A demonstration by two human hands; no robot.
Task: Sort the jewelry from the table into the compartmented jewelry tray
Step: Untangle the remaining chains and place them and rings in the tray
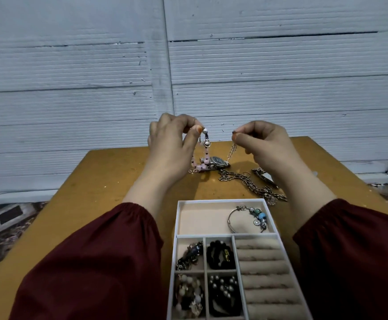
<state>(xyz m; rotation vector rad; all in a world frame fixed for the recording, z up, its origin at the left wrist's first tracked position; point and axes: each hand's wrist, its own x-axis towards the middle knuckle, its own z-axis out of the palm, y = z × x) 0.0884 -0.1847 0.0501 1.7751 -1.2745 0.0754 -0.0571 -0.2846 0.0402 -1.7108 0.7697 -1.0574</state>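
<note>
My left hand (172,139) pinches the top of a pink beaded necklace (203,155) with a pearl flower charm, lifted above the wooden table (110,181). My right hand (264,144) pinches a thin chain end (231,150) that hangs down toward the table. Whether that chain belongs to the same necklace I cannot tell. The white compartmented jewelry tray (178,227) lies near me. Its long top compartment holds a charm bangle (250,219). Its small compartments hold dark and beaded pieces, and ring rolls (264,273) fill its right side.
A wristwatch (218,163) lies on the table under the lifted necklace. A bronze chain (253,185) and a dark hair clip (265,176) lie beyond the tray's far right corner. A grey ribbed wall rises just behind the table. Patterned floor shows at the left.
</note>
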